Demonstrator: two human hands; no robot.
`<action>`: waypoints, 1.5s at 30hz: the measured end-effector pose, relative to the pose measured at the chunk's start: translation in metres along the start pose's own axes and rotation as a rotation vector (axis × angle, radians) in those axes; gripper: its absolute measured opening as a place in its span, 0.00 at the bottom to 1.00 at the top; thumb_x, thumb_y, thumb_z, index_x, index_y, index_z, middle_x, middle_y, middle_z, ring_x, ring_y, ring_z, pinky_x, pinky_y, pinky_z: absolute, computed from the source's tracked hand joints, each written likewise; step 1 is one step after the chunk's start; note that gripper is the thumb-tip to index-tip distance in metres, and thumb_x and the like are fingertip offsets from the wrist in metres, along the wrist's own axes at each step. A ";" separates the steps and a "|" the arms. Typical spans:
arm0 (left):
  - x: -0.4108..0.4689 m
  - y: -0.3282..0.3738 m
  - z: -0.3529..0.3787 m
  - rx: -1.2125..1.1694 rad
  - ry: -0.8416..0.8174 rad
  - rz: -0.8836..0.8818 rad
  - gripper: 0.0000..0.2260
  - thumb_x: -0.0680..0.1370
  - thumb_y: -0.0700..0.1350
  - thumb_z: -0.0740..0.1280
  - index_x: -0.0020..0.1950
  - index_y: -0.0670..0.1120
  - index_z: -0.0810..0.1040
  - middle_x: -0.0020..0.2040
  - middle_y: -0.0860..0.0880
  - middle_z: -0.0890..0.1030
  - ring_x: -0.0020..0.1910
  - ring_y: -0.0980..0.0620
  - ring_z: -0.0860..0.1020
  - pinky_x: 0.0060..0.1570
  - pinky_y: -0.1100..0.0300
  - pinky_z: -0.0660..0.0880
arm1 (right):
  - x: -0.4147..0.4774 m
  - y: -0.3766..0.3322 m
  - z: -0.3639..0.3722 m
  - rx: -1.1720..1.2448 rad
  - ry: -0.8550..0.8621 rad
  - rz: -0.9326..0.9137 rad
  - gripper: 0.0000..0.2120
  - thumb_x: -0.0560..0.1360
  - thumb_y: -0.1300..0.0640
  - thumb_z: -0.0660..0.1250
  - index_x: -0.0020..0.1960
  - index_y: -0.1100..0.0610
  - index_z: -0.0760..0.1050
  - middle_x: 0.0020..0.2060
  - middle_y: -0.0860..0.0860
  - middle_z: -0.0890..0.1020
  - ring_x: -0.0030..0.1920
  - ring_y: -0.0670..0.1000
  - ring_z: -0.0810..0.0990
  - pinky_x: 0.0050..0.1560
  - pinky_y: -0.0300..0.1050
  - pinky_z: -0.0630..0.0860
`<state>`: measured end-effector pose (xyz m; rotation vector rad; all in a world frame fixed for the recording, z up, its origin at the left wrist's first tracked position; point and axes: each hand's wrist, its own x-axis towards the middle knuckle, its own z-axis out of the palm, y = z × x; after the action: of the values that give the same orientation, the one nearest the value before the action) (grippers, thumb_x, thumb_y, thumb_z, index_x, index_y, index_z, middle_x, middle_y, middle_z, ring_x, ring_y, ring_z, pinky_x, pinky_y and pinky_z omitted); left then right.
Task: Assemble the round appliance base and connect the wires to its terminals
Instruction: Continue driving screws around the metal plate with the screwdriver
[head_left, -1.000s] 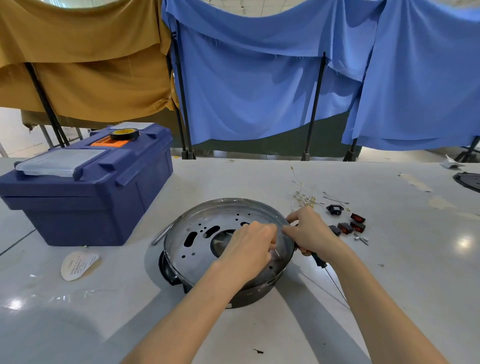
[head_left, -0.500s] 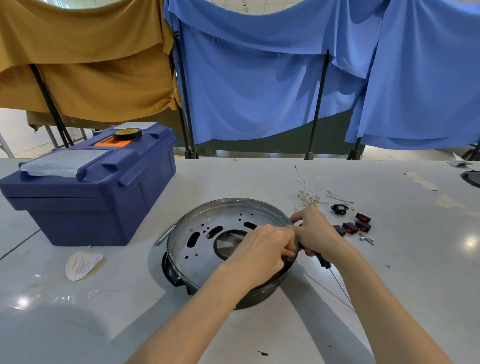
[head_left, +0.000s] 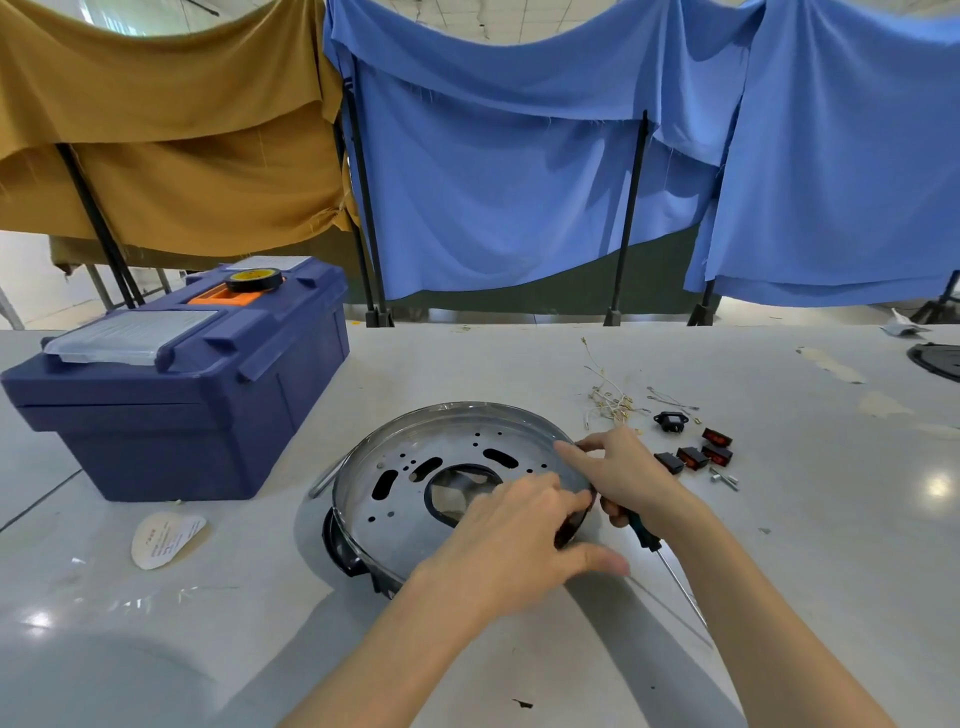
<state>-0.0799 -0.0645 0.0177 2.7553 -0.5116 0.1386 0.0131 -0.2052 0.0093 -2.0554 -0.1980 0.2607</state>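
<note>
Left hand (head_left: 519, 540) on round base (head_left: 395, 514) rim, screwdriver (head_left: 643, 532) in right hand (head_left: 623, 473)

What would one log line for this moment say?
left hand: fingers on round base rim | right hand: grips screwdriver, fingertips at rim | wires: loose on table
</note>
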 end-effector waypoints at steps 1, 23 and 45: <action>-0.004 0.004 0.002 0.037 -0.016 -0.015 0.33 0.69 0.70 0.66 0.70 0.55 0.70 0.49 0.54 0.72 0.53 0.52 0.70 0.44 0.52 0.71 | -0.001 0.000 0.000 0.012 0.005 0.014 0.17 0.79 0.42 0.62 0.49 0.56 0.75 0.17 0.48 0.73 0.17 0.48 0.64 0.20 0.37 0.64; -0.013 0.001 0.000 0.241 0.070 -0.100 0.24 0.79 0.48 0.62 0.74 0.47 0.63 0.57 0.49 0.72 0.59 0.47 0.71 0.45 0.54 0.69 | -0.011 0.021 0.007 0.317 -0.135 0.337 0.14 0.79 0.54 0.67 0.48 0.67 0.77 0.29 0.59 0.81 0.18 0.47 0.63 0.19 0.35 0.63; -0.009 -0.028 -0.005 0.233 0.130 -0.112 0.24 0.79 0.52 0.64 0.74 0.48 0.65 0.54 0.51 0.73 0.56 0.51 0.71 0.51 0.58 0.72 | -0.022 0.019 0.010 0.636 -0.301 0.196 0.08 0.78 0.67 0.64 0.54 0.64 0.81 0.36 0.60 0.81 0.19 0.46 0.60 0.19 0.35 0.60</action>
<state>-0.0783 -0.0354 0.0129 2.9668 -0.3228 0.3698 -0.0101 -0.2114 -0.0098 -1.3969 -0.0788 0.6650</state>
